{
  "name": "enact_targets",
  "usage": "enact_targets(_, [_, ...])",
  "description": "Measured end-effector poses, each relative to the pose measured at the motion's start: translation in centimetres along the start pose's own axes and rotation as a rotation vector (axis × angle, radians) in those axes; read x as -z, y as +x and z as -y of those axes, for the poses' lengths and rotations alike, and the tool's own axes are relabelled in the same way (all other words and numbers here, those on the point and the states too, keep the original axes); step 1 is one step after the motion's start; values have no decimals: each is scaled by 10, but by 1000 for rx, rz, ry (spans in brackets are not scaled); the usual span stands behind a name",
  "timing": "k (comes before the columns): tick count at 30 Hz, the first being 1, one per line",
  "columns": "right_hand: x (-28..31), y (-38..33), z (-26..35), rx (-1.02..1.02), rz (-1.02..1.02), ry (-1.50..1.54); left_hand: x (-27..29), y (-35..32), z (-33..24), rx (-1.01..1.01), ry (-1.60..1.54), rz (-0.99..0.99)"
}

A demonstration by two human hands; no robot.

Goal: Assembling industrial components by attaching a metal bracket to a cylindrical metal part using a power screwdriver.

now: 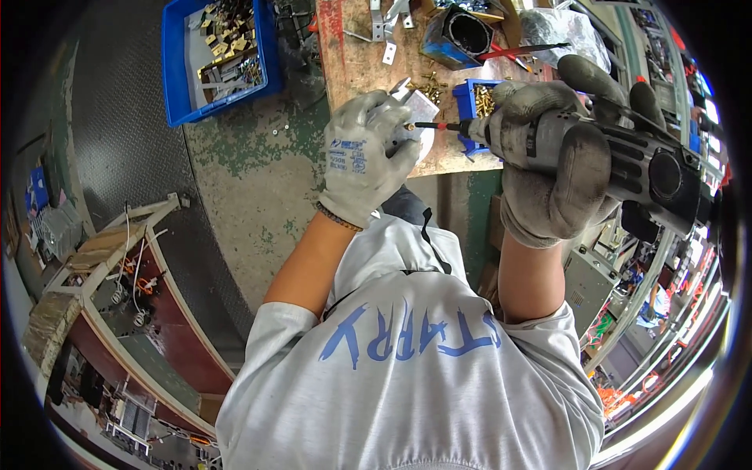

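Observation:
My right hand (558,149), in a worn grey glove, is wrapped round a black cordless drill (630,160) pointing left. The drill's dark bit (435,125) with a red band reaches to a small brass-coloured screw (409,127) beside my left hand. My left hand (360,157), in a pale printed glove, is closed on a shiny metal plate (424,113) at the near edge of the wooden workbench (348,70). My fingers hide part of the plate, so its full shape does not show. Whether the screw is seated in it I cannot tell.
A small blue bin (464,100) of brass screws and loose screws (429,86) lie beyond the plate. Farther back are metal brackets (389,51), a dark tube-shaped container (470,35) and a red tool (523,51). A large blue bin (270,47) of metal parts stands left.

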State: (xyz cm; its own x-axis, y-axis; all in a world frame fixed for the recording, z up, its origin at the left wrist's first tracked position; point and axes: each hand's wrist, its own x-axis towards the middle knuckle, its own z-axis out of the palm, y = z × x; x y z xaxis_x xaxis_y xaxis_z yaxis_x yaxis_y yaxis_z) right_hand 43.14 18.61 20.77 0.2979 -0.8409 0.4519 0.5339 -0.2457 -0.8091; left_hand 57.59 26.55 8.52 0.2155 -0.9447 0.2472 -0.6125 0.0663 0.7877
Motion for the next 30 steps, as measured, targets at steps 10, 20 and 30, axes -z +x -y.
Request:
enact_targets(10, [-5,-10,-7,-144,-196,74,1,0,4,-49,-31,-69])
enact_targets(20, [-16,-15,-7,-157,-606,121,-4,-2,9,-88,-34,-94])
enact_targets(30, [13,-1,-9,-65,269,-159,2,-2,5,-26,-30,-6])
